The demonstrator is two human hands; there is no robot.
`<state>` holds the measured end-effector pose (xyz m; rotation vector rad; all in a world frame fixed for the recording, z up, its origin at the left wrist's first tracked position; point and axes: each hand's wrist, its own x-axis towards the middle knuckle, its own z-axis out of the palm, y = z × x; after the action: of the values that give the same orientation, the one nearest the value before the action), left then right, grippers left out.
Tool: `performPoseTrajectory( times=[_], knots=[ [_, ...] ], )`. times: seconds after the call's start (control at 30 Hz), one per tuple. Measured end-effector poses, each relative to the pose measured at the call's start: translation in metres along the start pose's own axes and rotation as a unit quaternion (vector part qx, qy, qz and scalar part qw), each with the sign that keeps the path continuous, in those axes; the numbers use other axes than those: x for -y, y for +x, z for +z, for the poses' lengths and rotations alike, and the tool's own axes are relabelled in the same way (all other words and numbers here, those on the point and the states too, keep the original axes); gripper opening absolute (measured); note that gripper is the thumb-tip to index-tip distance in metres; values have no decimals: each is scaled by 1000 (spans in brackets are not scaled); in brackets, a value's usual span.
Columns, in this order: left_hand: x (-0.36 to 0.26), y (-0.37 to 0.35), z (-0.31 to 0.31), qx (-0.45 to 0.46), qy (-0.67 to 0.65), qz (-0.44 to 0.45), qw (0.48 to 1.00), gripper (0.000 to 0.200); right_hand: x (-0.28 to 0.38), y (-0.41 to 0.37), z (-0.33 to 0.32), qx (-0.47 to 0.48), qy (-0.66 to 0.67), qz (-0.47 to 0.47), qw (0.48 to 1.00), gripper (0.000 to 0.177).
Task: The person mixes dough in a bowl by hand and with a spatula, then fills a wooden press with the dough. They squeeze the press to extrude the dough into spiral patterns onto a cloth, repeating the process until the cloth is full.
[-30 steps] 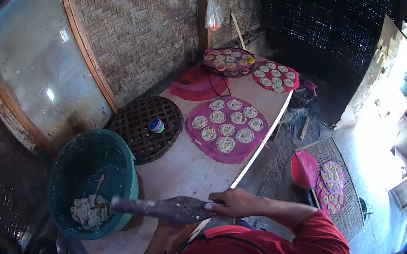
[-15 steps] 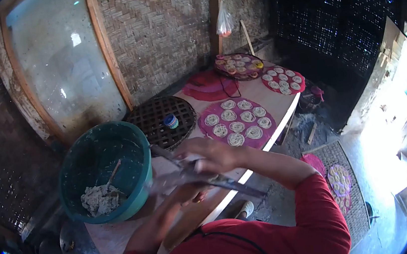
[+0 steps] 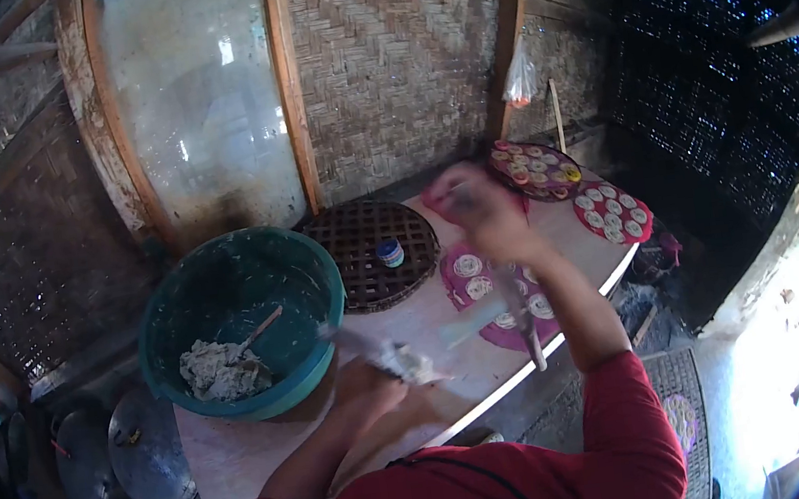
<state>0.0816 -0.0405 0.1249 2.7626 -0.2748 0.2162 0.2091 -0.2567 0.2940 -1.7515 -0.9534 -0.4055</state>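
Observation:
Near the basin, my left hand (image 3: 368, 389) is closed around a blurred bar-like tool (image 3: 400, 360) with whitish dough on it. My right hand (image 3: 498, 228), raised over the table and smeared by motion, grips a second bar-like wooden piece (image 3: 525, 329) that hangs downward. Beneath it lies a pink round mat (image 3: 457, 292) with several coiled nests of dough strands, partly hidden by my arm. To the left stands a large green basin (image 3: 327, 346). It holds a lump of pale dough (image 3: 221, 370) with a stick-like handle (image 3: 262, 326) standing out of it.
A dark slatted tray (image 3: 348, 231) carries a small blue-lidded jar (image 3: 390, 253). Further back are a pink mat (image 3: 512, 199), a round tray of coils (image 3: 536, 170) and another mat of coils (image 3: 612, 213). Round metal lids (image 3: 149, 450) lean left of the table (image 3: 236, 455).
My hands were together on the crossed wooden pieces; now they are apart. My right hand has moved up and away with one piece, while my left keeps the other. The view has shifted left.

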Motion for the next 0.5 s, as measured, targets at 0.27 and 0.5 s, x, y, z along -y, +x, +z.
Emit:
performPoseTrajectory(
  times=[0.27,0.5],
  knots=[
    [66,-56,10,-231,-274,29,933,20,-44,-32,-71,-296,483,1,824,7],
    [69,-71,-7,-250,-163,17,954,27,-75,-43,-43,-268,564,-9,781,8]
  ],
)
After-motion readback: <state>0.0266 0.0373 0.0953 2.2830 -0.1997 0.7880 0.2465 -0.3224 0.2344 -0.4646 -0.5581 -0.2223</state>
